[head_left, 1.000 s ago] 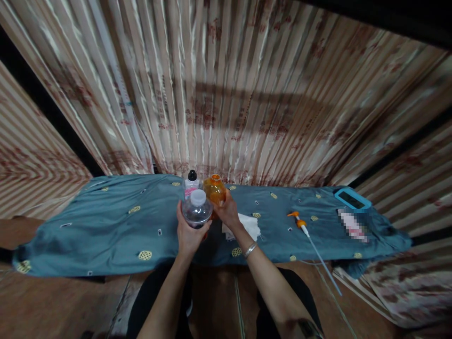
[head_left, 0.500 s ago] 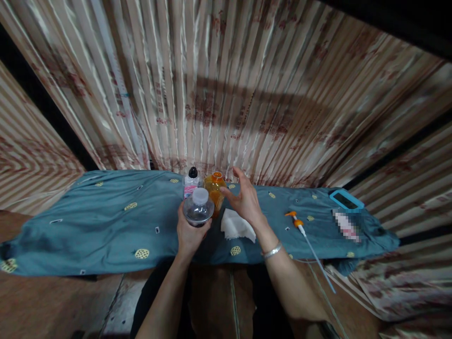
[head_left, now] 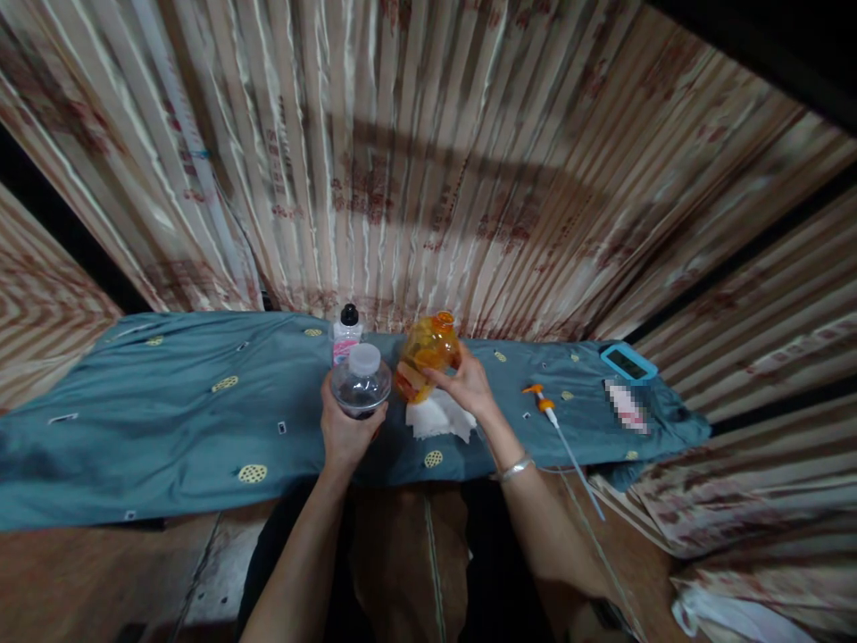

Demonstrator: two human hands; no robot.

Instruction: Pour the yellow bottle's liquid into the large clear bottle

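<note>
A clear bottle [head_left: 361,386] with a white cap is in my left hand [head_left: 349,433], whose fingers wrap round its sides. My right hand [head_left: 463,379] grips an orange see-through bottle [head_left: 426,350] by its right side; this bottle has an open mouth and tilts to the right. Under and in front of it lies a white cloth or tissue [head_left: 438,418]. Just behind the clear bottle stands another bottle [head_left: 346,335] with a black cap and a pink label, partly hidden. An orange pump head with a long tube [head_left: 550,413] lies to the right of my right hand.
Everything rests on a narrow table under a teal cloth [head_left: 180,429] with pineapple prints. A blue-framed device [head_left: 628,363] and a blurred pink-and-white item [head_left: 627,406] lie at the right end. The pump's tube overhangs the front edge. A striped curtain [head_left: 402,179] hangs behind.
My right hand has closed on the orange bottle, which now tilts and has shifted right, away from the clear bottle. My left hand keeps its hold. The view has shifted slightly.
</note>
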